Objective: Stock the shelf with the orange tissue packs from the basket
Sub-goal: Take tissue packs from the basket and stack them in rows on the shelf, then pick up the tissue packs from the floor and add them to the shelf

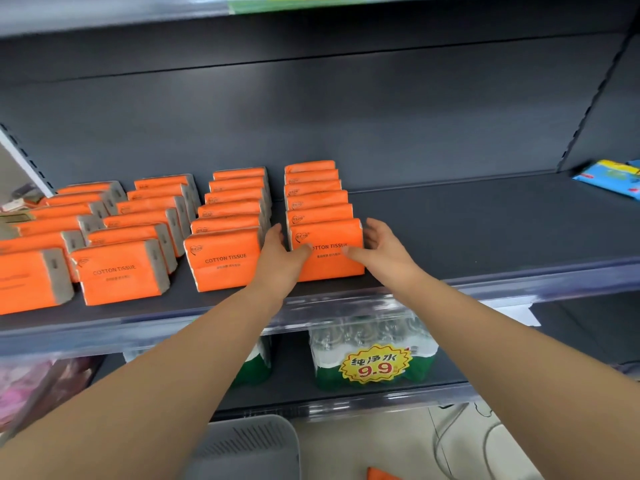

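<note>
Several rows of orange tissue packs stand upright on the dark shelf point(485, 230). The front pack of the rightmost row point(327, 263) sits near the shelf's front edge. My left hand point(282, 254) holds its left side, thumb across the front face. My right hand point(379, 245) holds its right side, thumb on the front. The neighbouring front pack point(225, 259) stands just left of my left hand. A grey basket point(249, 448) shows at the bottom, by the floor, its inside hidden by my left arm. An orange corner point(381, 474) peeks in at the bottom edge.
The shelf's right half is bare up to blue packets point(609, 178) at the far right. Below, shrink-wrapped bottled water point(374, 351) with a yellow 9.9 price tag stands on the lower shelf. Pink goods point(20, 386) lie at lower left. Cables run on the floor at right.
</note>
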The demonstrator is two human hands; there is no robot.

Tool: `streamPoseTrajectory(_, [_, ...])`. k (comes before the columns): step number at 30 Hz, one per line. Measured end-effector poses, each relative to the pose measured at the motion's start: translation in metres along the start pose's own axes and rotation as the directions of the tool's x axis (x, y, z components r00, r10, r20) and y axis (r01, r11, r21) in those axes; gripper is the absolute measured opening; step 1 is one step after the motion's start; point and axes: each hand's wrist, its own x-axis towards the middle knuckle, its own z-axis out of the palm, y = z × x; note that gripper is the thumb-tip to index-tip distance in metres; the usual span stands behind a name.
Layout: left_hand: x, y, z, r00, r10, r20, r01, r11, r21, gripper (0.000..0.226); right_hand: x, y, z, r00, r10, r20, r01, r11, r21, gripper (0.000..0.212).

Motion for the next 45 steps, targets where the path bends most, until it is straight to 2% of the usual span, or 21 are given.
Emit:
streamPoseTrajectory(6, [-0.022,0.012,0.000,1.000,0.020,-0.003,-0.019,0.991,0.135,0.075,-0.026,-0.013,-0.006,0.999,-0.041,-0.007,0.040,0.994,-0.101,0.084])
streamPoseTrajectory(10, [-0.040,0.018,0.002,0.993,0.109,-0.055,-0.086,0.943,0.322,0.056,-0.048,-0.017,-0.013,0.993,-0.118,-0.017,0.107,0.946,-0.305,0.077])
streamPoseTrajectory(12, [-0.050,0.014,0.004,0.980,0.196,-0.037,-0.158,0.877,0.453,0.053,-0.059,-0.017,-0.013,0.984,-0.179,-0.001,0.161,0.883,-0.440,0.074])
streamPoseTrajectory(15, [-0.066,0.008,0.004,0.942,0.335,0.031,-0.275,0.710,0.648,0.065,-0.071,-0.012,-0.008,0.970,-0.243,-0.002,0.190,0.766,-0.614,0.072])
streamPoseTrajectory(18, [-0.082,0.009,0.002,0.896,0.436,0.087,-0.342,0.549,0.763,0.070,-0.082,-0.006,-0.003,0.953,-0.303,-0.007,0.205,0.660,-0.723,0.070])
streamPoseTrajectory(21, [-0.099,0.007,0.000,0.891,0.419,0.174,-0.372,0.456,0.809,0.071,-0.097,0.003,0.002,0.943,-0.333,0.016,0.204,0.540,-0.816,0.071])
streamPoseTrajectory(25, [-0.116,-0.011,0.003,0.893,0.358,0.273,-0.402,0.363,0.841,0.072,-0.117,0.020,0.001,0.958,-0.287,0.020,0.149,0.433,-0.889,0.073])
streamPoseTrajectory(33, [-0.150,-0.062,0.018,0.850,0.324,0.415,-0.512,0.330,0.793,0.072,-0.156,0.068,-0.011,0.985,-0.174,0.000,0.064,0.363,-0.929,0.077])
streamPoseTrajectory(39, [-0.173,-0.104,0.036,0.838,0.259,0.480,-0.545,0.365,0.755,0.070,-0.189,0.117,-0.022,0.997,-0.073,-0.029,-0.006,0.298,-0.955,0.075])
streamPoseTrajectory(45, [-0.204,-0.150,0.059,0.852,0.129,0.508,-0.510,0.426,0.747,0.070,-0.226,0.167,-0.034,0.996,0.086,-0.024,-0.048,0.296,-0.954,0.074])
